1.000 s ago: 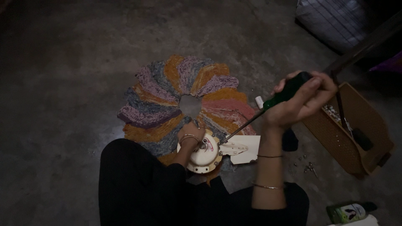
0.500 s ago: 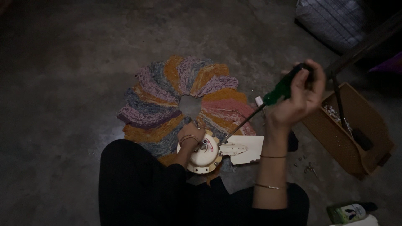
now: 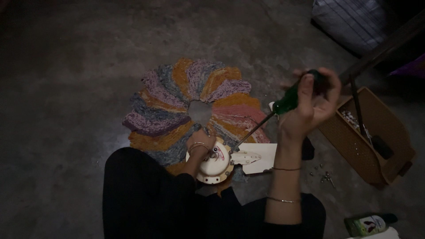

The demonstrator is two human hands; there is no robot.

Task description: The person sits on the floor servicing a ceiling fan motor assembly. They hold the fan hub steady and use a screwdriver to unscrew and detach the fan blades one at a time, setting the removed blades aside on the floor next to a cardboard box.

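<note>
My right hand (image 3: 312, 104) grips the green handle of a long screwdriver (image 3: 283, 104), whose shaft slants down to the left onto a round cream-coloured motor housing (image 3: 213, 164). My left hand (image 3: 200, 142) rests on top of that housing and steadies it. The housing sits on the floor in front of my dark-clothed knees, at the near edge of a round rag mat (image 3: 190, 104) in purple, orange and pink segments. A white blade-like part (image 3: 251, 158) lies just right of the housing.
A brown woven basket (image 3: 376, 137) with tools in it stands at the right. Several small screws (image 3: 323, 175) lie on the concrete floor beside it. A green bottle (image 3: 369, 223) lies at the lower right. A pale striped bag (image 3: 349, 22) sits at the top right.
My right hand has turned around the screwdriver handle, with the fingers shifting their grip. The left hand and the housing have stayed in place.
</note>
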